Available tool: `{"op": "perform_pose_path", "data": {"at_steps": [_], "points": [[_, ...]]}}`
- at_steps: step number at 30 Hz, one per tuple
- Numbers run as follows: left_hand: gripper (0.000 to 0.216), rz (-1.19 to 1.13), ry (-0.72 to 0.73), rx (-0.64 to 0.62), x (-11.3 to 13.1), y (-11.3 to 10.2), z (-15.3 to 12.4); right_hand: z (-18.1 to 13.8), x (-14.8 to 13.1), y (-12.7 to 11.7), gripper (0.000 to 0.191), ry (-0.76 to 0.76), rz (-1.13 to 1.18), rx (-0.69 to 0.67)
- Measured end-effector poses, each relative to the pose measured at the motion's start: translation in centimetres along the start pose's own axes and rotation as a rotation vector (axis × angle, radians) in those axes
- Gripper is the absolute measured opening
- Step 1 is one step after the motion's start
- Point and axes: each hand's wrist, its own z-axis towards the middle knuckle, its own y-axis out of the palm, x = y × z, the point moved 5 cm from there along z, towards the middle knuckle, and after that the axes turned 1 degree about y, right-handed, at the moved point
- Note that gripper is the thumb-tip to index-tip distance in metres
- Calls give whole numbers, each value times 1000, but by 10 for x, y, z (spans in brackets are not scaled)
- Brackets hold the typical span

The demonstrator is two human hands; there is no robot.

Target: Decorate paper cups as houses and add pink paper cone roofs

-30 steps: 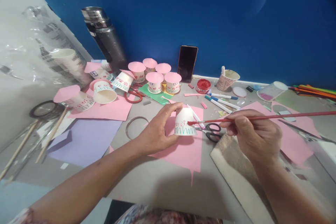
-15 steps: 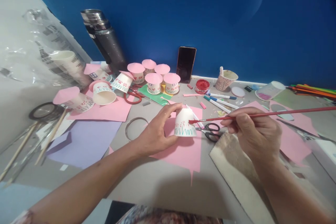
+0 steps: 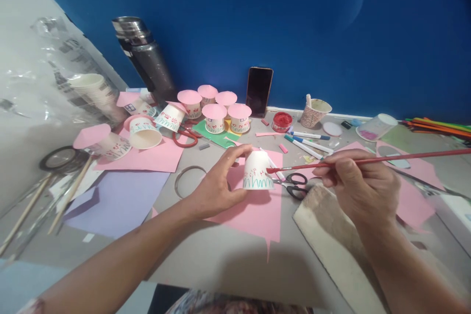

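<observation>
My left hand (image 3: 217, 181) grips an upside-down white paper cup (image 3: 258, 164), thumb near its rim and fingers near its base. Green zigzag strokes run along the cup's rim, with small red dabs above them. In my right hand (image 3: 362, 181) is a long red paintbrush (image 3: 401, 156), held like a pen. Its red tip is at the cup's right side; whether it touches I cannot tell. Beneath the cup lies a pink paper sheet (image 3: 253, 216). Black-handled scissors (image 3: 294, 189) rest just right of the cup.
Several decorated cups with pink paper roofs (image 3: 215, 113) stand behind. An open red paint jar (image 3: 282, 121), markers (image 3: 308, 146) and a patterned cup (image 3: 315, 112) are behind the brush. A phone (image 3: 259, 91) and a flask (image 3: 142, 59) lean on the wall. A cloth (image 3: 324, 235) lies at right.
The brush tip has shifted slightly right relative to the cup, towards its right edge. Both hands keep their holds, and the whole view has moved a little.
</observation>
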Motion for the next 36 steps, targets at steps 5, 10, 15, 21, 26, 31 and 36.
{"op": "perform_pose_path", "data": {"at_steps": [5, 10, 15, 21, 26, 31, 36], "points": [[77, -20, -24, -3, -2, 1, 0, 0, 1, 2, 21, 9, -28, -29], [76, -22, -48, -13, -3, 1, -1, -1, -1, 3, 20, 17, 24, -8], [75, -34, -30, -16, -1, 2, 0, 1, 1, 3, 22, 19, -12, -26], [73, -46, -30, -25, 0, 3, -1, 3, 2, 1, 23, 34, -11, -3], [75, -55, -30, -31, -1, 3, -2, 4, 4, -1, 24, 21, -20, -8], [75, -60, -31, -34, -1, 3, -2, 6, 4, -3, 21, 2, -13, -7], [76, -42, -18, -36, 1, 3, -1, 3, 1, 1, 22, 13, -32, -20]]}}
